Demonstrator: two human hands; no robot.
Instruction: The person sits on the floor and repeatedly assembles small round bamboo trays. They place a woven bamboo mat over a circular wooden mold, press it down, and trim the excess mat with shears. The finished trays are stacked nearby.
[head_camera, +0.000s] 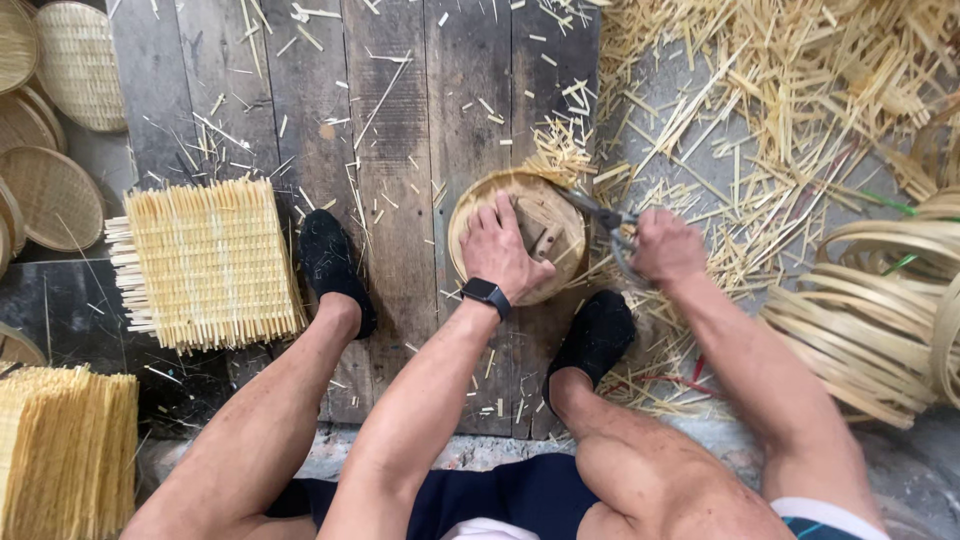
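Note:
My left hand (500, 250), with a dark watch on the wrist, presses flat on a round bamboo basket piece (560, 215) lying on the wooden boards between my feet. My right hand (665, 245) grips the handles of metal shears (605, 215), whose blades reach the basket's right rim. Cut bamboo splinters lie around the rim.
A square woven bamboo mat (210, 262) lies left of my left foot, with another stack (65, 450) at bottom left. Finished round baskets (50, 195) are piled at far left. Bamboo hoops (880, 310) sit at right, and a heap of offcuts (780, 90) covers the upper right.

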